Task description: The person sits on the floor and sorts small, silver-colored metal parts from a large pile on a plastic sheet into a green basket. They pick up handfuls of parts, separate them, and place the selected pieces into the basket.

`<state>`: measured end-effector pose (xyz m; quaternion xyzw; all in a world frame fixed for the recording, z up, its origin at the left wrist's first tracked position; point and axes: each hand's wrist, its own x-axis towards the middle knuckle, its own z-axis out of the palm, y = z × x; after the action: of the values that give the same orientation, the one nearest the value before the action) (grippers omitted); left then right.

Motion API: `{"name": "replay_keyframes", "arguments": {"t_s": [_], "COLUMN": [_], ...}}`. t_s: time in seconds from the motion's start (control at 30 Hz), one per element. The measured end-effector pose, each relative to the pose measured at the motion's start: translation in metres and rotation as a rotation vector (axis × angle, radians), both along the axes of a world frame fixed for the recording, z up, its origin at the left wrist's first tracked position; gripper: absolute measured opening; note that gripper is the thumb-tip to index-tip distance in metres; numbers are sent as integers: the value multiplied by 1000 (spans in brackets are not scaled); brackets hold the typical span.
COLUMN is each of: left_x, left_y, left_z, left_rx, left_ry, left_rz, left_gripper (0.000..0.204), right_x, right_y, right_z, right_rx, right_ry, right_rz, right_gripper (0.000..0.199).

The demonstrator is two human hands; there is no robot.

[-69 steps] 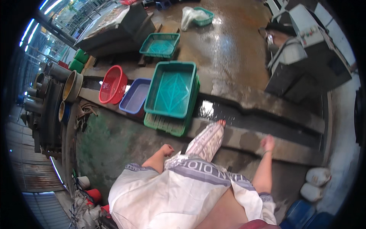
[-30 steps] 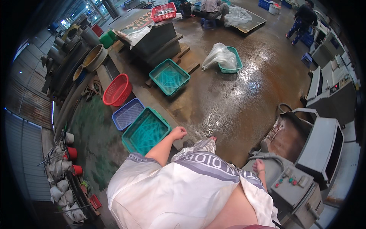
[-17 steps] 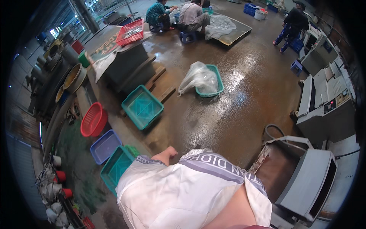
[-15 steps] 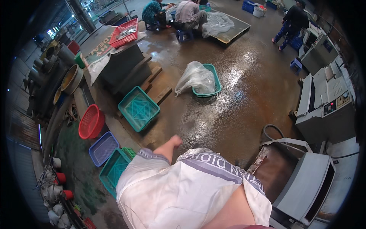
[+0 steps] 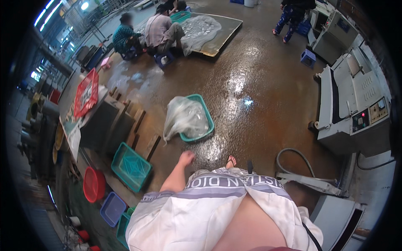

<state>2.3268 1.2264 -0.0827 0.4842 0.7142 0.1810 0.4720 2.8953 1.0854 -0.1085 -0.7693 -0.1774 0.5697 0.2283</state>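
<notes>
My left hand [image 5: 186,157] hangs in front of my body over the wet floor, its fingers curled into a loose fist with nothing seen in it. My right hand is out of view. The thing nearest my left hand is a green plastic basket [image 5: 208,113] standing on the floor a little ahead. A crumpled clear plastic bag [image 5: 184,119] lies in the basket and spills over its left side; what the bag holds cannot be made out. Hand and basket are apart.
An empty green basket [image 5: 132,167], a red basket [image 5: 94,185] and a blue basket [image 5: 112,209] sit at my left. Beyond them a table bears a red crate [image 5: 86,93]. Grey machines [image 5: 356,113] line the right. People sit by a low platform [image 5: 226,35] ahead; another person [image 5: 291,21] stands far right.
The bagged green basket now appears nearer and further left, and the machines at the right have shifted in view. My left hand stays low and loosely closed. One foot now shows.
</notes>
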Motion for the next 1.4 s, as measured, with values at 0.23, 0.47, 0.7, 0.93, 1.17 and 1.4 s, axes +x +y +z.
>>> {"name": "replay_keyframes", "arguments": {"t_s": [0.23, 0.47, 0.7, 0.93, 1.17, 1.4], "left_x": [-15, -19, 156, 305, 353, 300], "left_y": [-37, 99, 564, 837, 831, 809], "left_z": [2, -178, -19, 92, -3, 5], "left_rx": [-406, -394, 322, 257, -56, -450], "left_ry": [39, 417, 199, -43, 260, 58], "left_rz": [533, -185, -158, -84, -297, 604], "left_gripper": [27, 34, 24, 25, 39, 32], "right_x": [8, -10, 138, 229, 300, 343], "right_y": [391, 583, 551, 581, 781, 1151], "right_z": [84, 67, 25, -21, -51, 16], "right_rx": [401, 578, 2, 21, 7, 371], "right_ry": [-179, -42, -172, -58, -28, 114], "right_rz": [198, 360, 49, -538, -242, -139], "right_gripper": [28, 28, 24, 20, 17, 12]}}
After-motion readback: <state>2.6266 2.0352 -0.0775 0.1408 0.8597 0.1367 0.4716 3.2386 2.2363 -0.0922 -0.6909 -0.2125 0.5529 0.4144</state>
